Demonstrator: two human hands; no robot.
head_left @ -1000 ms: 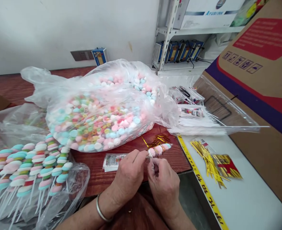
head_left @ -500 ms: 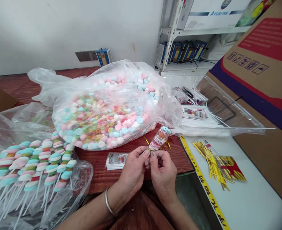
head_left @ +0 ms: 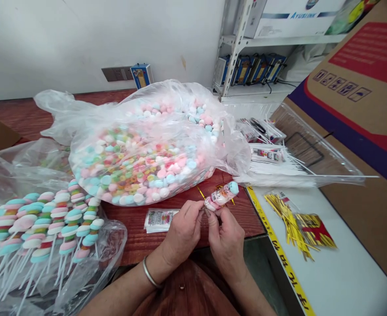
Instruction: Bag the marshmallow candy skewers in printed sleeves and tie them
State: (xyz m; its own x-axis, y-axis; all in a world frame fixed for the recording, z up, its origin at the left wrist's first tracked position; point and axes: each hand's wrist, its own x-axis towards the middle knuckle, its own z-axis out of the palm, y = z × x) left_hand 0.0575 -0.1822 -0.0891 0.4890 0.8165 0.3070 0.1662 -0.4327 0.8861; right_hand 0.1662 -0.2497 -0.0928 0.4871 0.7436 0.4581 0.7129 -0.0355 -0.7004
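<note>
A candy skewer in a clear printed wrapper (head_left: 221, 196) sticks out up and to the right from between my two hands. My left hand (head_left: 182, 232), a metal bangle on its wrist, pinches the wrapper's lower end. My right hand (head_left: 225, 240) pinches the same end from the other side, fingertips pressed together at the neck. Both hands hover over the front edge of the red-brown table (head_left: 137, 237). A small stack of printed wrappers (head_left: 159, 218) lies flat just left of my left hand. Gold twist ties (head_left: 220, 189) lie behind the skewer.
A big clear bag of loose pastel candies (head_left: 144, 153) fills the table's middle. Finished candy skewers (head_left: 42, 224) lie on plastic at left. More gold ties (head_left: 295, 224) rest on the white surface at right, beside a clear bag of white sticks (head_left: 279, 162) and a large cardboard box (head_left: 361, 101).
The wrapped skewer has tipped from pointing up to lying lower toward the right. Both hands stay pinched at its lower end, fingers working at the neck.
</note>
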